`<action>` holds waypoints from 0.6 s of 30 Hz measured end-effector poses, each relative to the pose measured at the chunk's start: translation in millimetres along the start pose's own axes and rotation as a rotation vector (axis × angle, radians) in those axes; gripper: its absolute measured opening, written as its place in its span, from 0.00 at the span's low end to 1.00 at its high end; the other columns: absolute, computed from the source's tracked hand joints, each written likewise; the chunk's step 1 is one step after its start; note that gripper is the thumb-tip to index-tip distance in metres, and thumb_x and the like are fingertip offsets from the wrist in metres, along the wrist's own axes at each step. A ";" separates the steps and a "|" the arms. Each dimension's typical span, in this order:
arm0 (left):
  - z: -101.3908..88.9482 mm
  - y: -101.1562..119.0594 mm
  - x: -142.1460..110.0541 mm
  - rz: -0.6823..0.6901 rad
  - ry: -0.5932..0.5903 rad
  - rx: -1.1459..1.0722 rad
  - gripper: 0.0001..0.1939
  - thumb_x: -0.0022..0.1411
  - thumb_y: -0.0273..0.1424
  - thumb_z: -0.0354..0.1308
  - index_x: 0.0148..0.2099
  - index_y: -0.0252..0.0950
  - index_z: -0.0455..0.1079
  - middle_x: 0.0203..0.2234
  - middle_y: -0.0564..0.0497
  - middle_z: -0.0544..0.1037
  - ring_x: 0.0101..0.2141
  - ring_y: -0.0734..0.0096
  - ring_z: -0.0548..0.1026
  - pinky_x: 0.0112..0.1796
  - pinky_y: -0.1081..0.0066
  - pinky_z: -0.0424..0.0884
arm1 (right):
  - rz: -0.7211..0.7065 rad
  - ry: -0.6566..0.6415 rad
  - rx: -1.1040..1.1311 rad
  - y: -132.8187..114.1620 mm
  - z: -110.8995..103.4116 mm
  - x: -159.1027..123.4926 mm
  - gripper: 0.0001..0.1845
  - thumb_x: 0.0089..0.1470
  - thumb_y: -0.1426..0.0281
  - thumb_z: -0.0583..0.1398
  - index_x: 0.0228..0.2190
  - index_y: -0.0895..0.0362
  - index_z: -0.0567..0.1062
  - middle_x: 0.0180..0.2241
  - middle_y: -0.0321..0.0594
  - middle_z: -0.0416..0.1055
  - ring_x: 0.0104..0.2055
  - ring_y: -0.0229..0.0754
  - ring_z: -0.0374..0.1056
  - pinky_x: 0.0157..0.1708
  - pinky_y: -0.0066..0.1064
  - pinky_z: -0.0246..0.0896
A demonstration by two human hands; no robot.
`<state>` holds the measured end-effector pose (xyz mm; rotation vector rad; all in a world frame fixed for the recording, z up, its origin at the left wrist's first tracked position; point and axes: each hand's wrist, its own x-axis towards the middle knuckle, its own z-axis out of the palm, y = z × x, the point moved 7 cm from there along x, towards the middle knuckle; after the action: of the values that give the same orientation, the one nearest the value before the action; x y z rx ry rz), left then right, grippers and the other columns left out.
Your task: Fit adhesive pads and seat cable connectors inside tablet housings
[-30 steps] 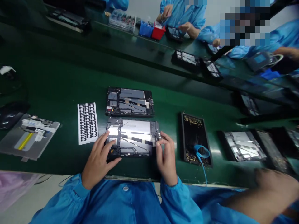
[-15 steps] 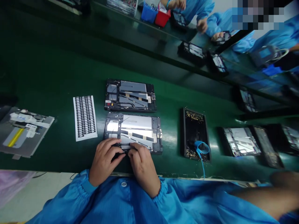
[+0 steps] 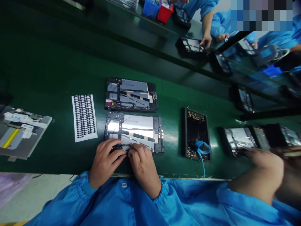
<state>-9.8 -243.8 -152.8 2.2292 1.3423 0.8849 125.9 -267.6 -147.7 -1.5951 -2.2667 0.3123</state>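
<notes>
An opened tablet (image 3: pixel 137 122) lies in front of me, its silver battery plates and dark flat cables showing. My left hand (image 3: pixel 107 160) is closed at its near left edge, fingers bent over the rim and thumb close to the index finger. Beside it, my right hand (image 3: pixel 143 164) is curled in a pinch at the middle of the same edge. Whatever is between the right fingertips is hidden. Just beyond lies a second opened tablet (image 3: pixel 134 84). To the left is a white sheet (image 3: pixel 74 125) carrying rows of small black stickers.
A screen panel (image 3: pixel 35 138) with yellow tape lies far left. On the right stand a black tray (image 3: pixel 185 135) of small brass-coloured screws, a blue wrist strap (image 3: pixel 203 148) and another opened tablet (image 3: pixel 240 135). A co-worker's arm (image 3: pixel 263 169) reaches in there. Across the bench, other people handle tablets.
My hands stay almost in place at the tablet's near edge. The co-worker's arm on the right has moved up to the tablet there. Across the bench, a hand now touches a tablet.
</notes>
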 end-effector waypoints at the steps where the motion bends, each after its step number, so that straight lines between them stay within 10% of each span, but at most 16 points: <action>1: -0.2 0.6 0.5 0.007 0.000 0.006 0.06 0.67 0.29 0.59 0.41 0.44 0.77 0.50 0.49 0.78 0.53 0.60 0.73 0.54 0.57 0.68 | 0.001 -0.001 -0.003 0.2 0.1 0.1 0.09 0.67 0.76 0.55 0.44 0.55 0.73 0.50 0.48 0.72 0.48 0.49 0.67 0.47 0.43 0.65; 18: 4.4 10.1 3.7 0.039 -0.012 0.096 0.04 0.66 0.27 0.61 0.40 0.41 0.76 0.50 0.48 0.78 0.54 0.56 0.72 0.53 0.54 0.68 | 0.050 0.158 0.253 19.8 -13.6 -6.4 0.09 0.65 0.75 0.59 0.45 0.52 0.73 0.45 0.43 0.75 0.47 0.44 0.70 0.47 0.40 0.68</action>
<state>1.0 -245.3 -148.6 2.3364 1.3671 0.8353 150.4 -267.1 -143.7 -1.4914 -1.9846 0.4491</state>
